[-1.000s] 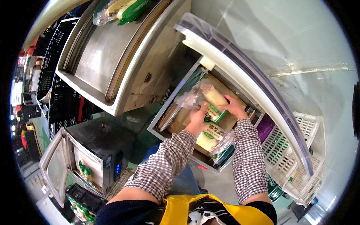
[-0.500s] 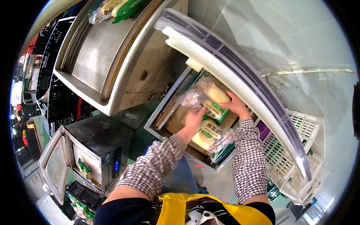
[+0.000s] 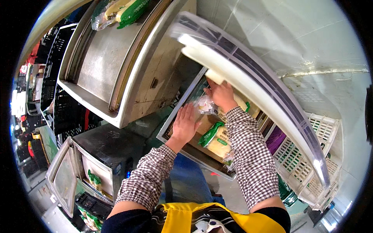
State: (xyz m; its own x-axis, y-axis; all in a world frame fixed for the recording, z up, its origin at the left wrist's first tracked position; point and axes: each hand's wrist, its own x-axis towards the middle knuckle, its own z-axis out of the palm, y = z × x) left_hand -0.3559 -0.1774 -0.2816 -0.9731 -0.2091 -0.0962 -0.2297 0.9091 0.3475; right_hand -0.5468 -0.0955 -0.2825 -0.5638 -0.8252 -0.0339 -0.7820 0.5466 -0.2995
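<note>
An open freezer chest (image 3: 182,153) holds several flat packets of pale yellow food with green labels (image 3: 215,139). Its clear lid (image 3: 248,77) stands raised above my hands. My left hand (image 3: 185,124) lies flat with fingers spread on a brown packet near the chest's left rim, holding nothing. Further in, under the lid, my right hand (image 3: 221,95) is curled over a pale packet (image 3: 244,104). A crumpled clear bag (image 3: 203,104) sits between the two hands. Both forearms wear checked sleeves.
A steel chest with a shut lid (image 3: 105,62) stands to the left, with green and yellow packets (image 3: 120,9) on top. A small dark cabinet with its door open (image 3: 97,163) sits lower left. White plastic crates (image 3: 311,155) are at the right, black crates (image 3: 58,77) at far left.
My left hand has let go of the packet and dropped down-left, flat on the chest's contents. My right hand has pushed the pale packet deeper under the lid.
</note>
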